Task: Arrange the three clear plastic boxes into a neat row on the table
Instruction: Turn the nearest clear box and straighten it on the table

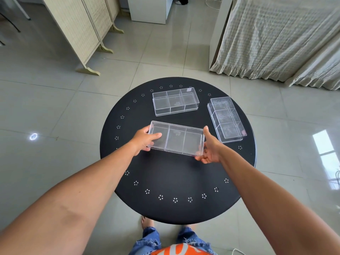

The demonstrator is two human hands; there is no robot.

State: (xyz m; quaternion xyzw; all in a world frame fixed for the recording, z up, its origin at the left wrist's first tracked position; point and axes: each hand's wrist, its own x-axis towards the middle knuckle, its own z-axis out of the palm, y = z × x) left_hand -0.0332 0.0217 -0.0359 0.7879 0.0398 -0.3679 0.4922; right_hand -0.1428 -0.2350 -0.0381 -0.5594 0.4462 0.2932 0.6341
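Three clear plastic boxes with inner dividers are on or over a round black table [165, 181]. The near box [177, 138] is held by both ends, slightly tilted, just above the tabletop. My left hand [144, 139] grips its left end, thumb on top. My right hand [209, 147] grips its right end. A second box [175, 101] lies crosswise at the far side of the table. The third box [226, 119] lies lengthwise at the right, angled away from the others.
The table has a ring of small white flower marks near its rim. A folding screen [82, 30] stands on the tiled floor at the far left, a draped bed [276, 39] at the far right, and a white cabinet [150, 8] behind. My feet show under the near rim.
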